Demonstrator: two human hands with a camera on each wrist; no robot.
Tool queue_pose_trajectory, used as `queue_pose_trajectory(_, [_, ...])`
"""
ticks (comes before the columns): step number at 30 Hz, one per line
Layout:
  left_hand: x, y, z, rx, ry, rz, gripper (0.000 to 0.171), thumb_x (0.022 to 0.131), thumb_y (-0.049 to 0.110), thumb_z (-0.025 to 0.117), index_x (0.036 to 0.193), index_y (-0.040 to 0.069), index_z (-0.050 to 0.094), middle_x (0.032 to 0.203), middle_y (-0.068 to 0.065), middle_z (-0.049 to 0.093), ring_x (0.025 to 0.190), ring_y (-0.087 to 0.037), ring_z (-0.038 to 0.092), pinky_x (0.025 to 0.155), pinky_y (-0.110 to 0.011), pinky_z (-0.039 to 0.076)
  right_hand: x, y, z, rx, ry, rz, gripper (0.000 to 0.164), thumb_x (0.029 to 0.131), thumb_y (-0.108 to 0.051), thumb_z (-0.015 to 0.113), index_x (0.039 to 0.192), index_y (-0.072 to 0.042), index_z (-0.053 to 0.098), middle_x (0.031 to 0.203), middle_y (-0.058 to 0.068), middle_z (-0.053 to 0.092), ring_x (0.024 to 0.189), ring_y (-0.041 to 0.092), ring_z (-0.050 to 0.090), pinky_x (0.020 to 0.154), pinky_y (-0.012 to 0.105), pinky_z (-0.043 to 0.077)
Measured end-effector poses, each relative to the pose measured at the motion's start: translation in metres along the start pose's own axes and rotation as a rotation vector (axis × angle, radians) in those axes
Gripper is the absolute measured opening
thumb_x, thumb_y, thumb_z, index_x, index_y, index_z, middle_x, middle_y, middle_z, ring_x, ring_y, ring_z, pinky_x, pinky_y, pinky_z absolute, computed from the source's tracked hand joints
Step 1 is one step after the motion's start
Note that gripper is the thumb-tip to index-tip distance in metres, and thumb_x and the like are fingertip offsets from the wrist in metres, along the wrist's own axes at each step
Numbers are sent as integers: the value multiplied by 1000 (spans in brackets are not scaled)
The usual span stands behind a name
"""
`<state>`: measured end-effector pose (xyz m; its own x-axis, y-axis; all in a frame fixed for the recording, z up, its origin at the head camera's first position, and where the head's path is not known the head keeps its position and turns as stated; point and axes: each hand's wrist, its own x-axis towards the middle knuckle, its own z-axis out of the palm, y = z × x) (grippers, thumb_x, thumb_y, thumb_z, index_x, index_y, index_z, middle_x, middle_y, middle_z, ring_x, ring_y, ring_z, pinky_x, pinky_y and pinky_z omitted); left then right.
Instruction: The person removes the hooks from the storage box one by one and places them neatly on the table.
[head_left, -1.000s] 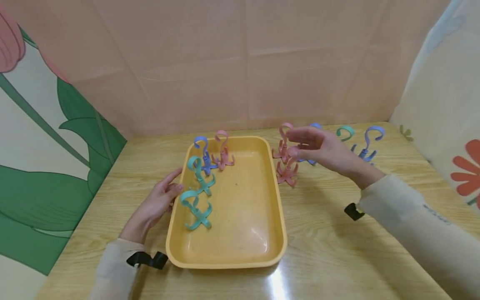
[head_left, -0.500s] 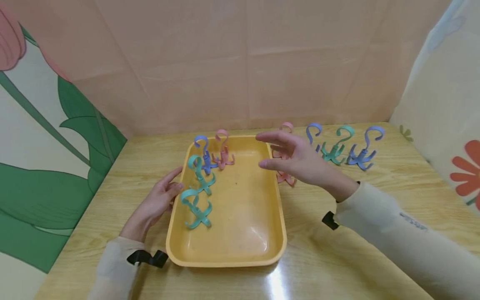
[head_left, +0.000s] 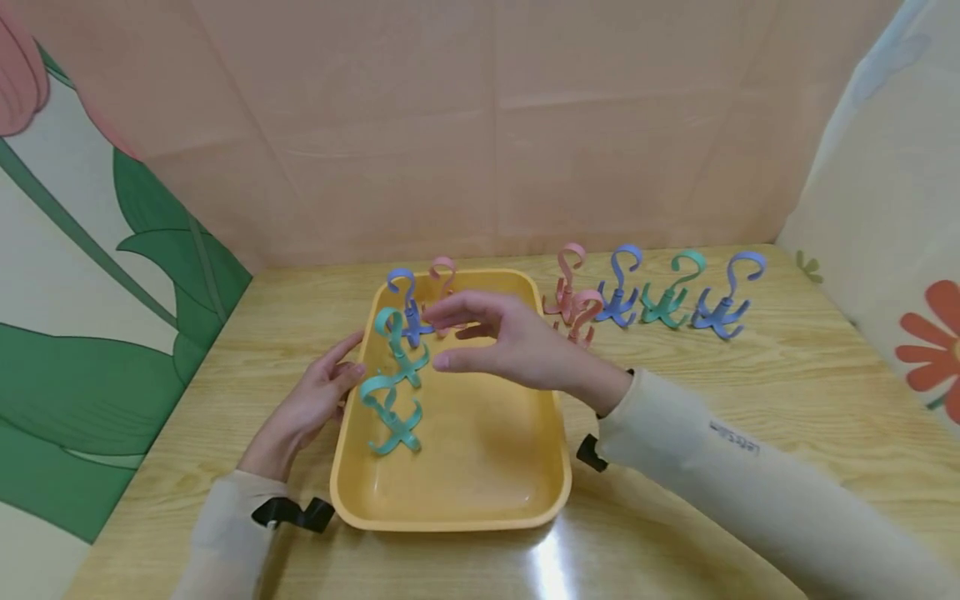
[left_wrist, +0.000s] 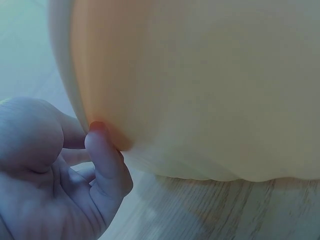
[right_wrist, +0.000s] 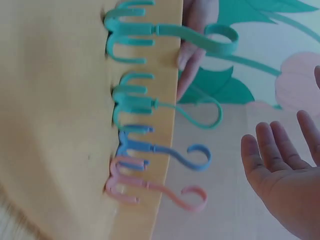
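A yellow plastic tray [head_left: 480, 454] lies on the table. My left hand [head_left: 311, 404] grips its left side, thumb near the rim. Along that side stand two green claw hooks [head_left: 396, 429], then a blue claw hook [head_left: 412, 323] and a pink claw hook [head_left: 443, 267]. My right hand [head_left: 517, 342] hovers over the far half of the tray, fingers extended and thumb apart, holding nothing. It partly hides the pink hook in the head view; the right wrist view shows that pink hook [right_wrist: 150, 185] whole, apart from the hand.
Right of the tray, more claw hooks stand on the wooden table [head_left: 750, 433]: two pink hooks [head_left: 567, 287], a blue hook [head_left: 617, 296], a green hook [head_left: 666, 304] and another blue hook [head_left: 723, 312]. A pinkish sheet [head_left: 480, 133] hangs behind.
My right hand has moved left from beside the pink hooks on the table to above the tray, bringing nothing. The left hand and the hooks stay put.
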<state>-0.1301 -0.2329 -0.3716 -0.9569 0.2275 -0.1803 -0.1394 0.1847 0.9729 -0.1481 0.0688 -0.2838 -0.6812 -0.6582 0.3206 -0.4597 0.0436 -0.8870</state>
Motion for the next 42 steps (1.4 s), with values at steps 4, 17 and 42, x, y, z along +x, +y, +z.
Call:
queue_pose_trajectory(4, [0, -1, -1, -13, -14, 5, 60, 109, 12, 41, 163, 14, 13, 100, -8, 63, 71, -15, 64, 52, -29, 55, 10, 2, 14, 19, -36, 4, 43, 87, -6, 79, 127, -3, 65, 125, 1, 66, 116, 16, 61, 100, 37, 49])
queue_pose_trajectory(17, [0, -2, -3, -6, -20, 0, 61, 109, 15, 44, 163, 15, 14, 100, -7, 65, 69, -13, 64, 52, -30, 55, 34, 26, 45, 227, -68, 87, 40, 90, 0, 74, 127, 4, 62, 127, 16, 64, 122, 36, 57, 101, 35, 49])
queue_pose_trajectory(42, [3, -1, -2, -20, -20, -22, 58, 109, 7, 36, 163, 16, 15, 103, -12, 62, 74, -17, 65, 53, -29, 55, 42, 56, 79, 342, -212, 157, 37, 91, -1, 73, 127, 3, 64, 124, 18, 67, 111, 19, 66, 97, 32, 52])
